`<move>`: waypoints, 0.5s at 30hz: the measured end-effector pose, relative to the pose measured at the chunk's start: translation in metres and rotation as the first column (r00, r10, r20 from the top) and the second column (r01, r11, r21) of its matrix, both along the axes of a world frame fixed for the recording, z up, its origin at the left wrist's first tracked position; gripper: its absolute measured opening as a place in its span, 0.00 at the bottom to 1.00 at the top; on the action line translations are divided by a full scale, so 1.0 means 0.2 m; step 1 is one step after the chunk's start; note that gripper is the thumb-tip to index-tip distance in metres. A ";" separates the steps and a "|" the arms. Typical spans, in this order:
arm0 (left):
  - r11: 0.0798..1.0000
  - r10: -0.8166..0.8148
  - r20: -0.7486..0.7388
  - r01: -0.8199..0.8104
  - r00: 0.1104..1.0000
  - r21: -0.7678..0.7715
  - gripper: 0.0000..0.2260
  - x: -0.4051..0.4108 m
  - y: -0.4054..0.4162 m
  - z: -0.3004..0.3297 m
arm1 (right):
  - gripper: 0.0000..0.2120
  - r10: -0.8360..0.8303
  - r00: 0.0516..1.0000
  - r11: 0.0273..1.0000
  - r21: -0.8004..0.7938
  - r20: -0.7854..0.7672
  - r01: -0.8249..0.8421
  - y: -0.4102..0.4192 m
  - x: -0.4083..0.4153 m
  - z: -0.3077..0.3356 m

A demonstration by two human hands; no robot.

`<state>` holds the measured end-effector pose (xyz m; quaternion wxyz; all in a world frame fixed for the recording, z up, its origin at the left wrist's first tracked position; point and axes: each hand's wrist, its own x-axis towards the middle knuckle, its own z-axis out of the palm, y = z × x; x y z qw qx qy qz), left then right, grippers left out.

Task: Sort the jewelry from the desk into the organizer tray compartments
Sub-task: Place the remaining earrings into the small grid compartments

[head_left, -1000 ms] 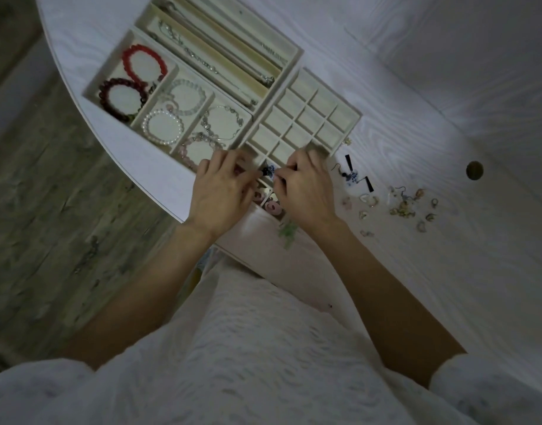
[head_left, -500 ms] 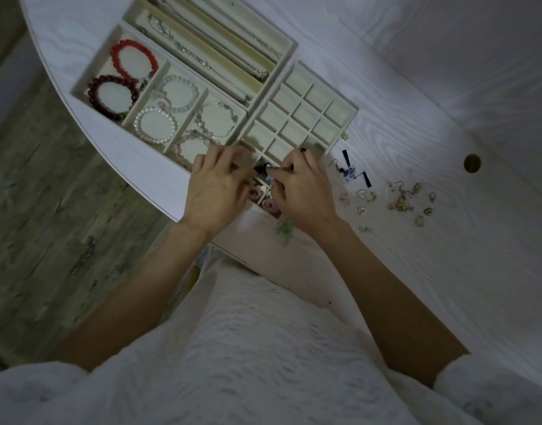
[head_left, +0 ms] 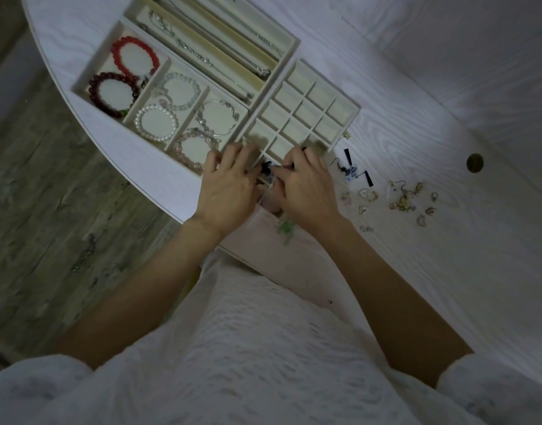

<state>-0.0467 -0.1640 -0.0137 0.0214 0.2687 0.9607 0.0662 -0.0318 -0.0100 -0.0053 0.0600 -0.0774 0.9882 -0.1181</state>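
- Your left hand (head_left: 229,185) and right hand (head_left: 306,187) meet at mid-frame over the near end of the small-compartment tray (head_left: 349,113), fingertips almost touching.
- Between them sits a small dark earring (head_left: 267,167) with a blue-and-white piece. Your right fingers look curled around it in a pinch. Your left fingers are bent forward over the tray edge, but whether they grip anything I cannot tell.
- The piece hovers at the lower cells of the grid. Which cell it is over is hidden by your hands.
- Risk: both hands crowd one tiny cell. If you let go while a finger blocks the opening, the earring could land in the neighbouring cell or catch on the divider.
- Risk: the tray lies close to the curved desk edge (head_left: 159,207). A drop on your side could roll off toward the floor at the left of the frame.
- The matching blue-and-white earring (head_left: 351,173) and black bars lie just right of your right hand; a sideways wrist sweep could scatter them into the loose gold pieces (head_left: 401,202) further right.
- A green piece (head_left: 286,228) rests beside your right wrist, near the edge. Your forearm could brush it off.
- The bracelet tray (head_left: 79,87) at upper left holds its bracelets, well apart.
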 end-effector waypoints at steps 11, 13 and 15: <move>0.999 0.023 -0.012 -0.022 1.000 0.047 0.09 0.00 -0.03 0.02 | 0.14 0.071 0.997 0.997 0.016 -0.032 -0.071 0.00 0.00 0.01; 0.999 0.017 -0.013 -0.016 1.000 0.028 0.09 -0.01 -0.02 0.01 | 0.12 0.057 0.998 0.998 0.006 -0.037 -0.057 0.00 0.01 0.00; 1.000 0.017 -0.009 -0.017 1.000 0.018 0.09 -0.02 -0.01 0.01 | 0.13 0.049 0.998 0.998 -0.024 -0.034 -0.050 0.00 0.01 0.00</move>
